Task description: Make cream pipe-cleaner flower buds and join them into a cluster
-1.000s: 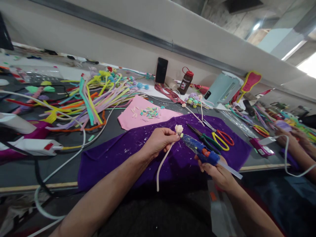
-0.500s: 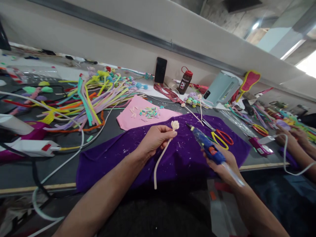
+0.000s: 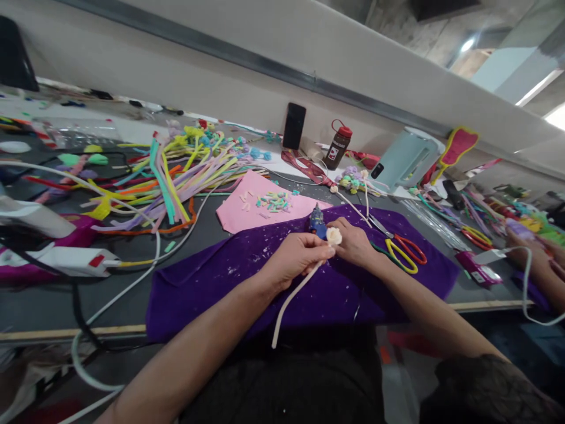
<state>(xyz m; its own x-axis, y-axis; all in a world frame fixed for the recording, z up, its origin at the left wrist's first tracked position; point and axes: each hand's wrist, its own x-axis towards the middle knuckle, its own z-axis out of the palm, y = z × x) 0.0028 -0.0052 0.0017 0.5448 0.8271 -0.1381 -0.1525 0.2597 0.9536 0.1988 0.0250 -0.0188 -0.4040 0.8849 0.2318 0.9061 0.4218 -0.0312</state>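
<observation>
Over the middle of the purple cloth (image 3: 198, 294), your left hand (image 3: 296, 259) pinches the stem (image 3: 289, 303) between thumb and fingers, right under the cream flower (image 3: 334, 236). The stem makes the long axis of the piece: it slants with a slight bend from the flower, at its far right end, down toward you and leftward, its loose tip reaching past the cloth's near edge in this view. Your right hand (image 3: 354, 242) is bent in close beside the flower, fingers curled; I can't tell whether they grip anything.

The blue glue gun (image 3: 316, 221) shows just beyond that hand, partly hidden, its nozzle pointing away from you across the cloth's far edge. On the right part of the cloth lie the scissors (image 3: 405, 252), their red and yellow handles toward you and rightward, blades away.

Just beyond the cloth, a pink sheet (image 3: 230, 218) on the worktop (image 3: 106, 312) bears small coloured snippets (image 3: 274, 202). Past the cloth's far left side, fuzzy strips (image 3: 194, 191) are heaped.
</observation>
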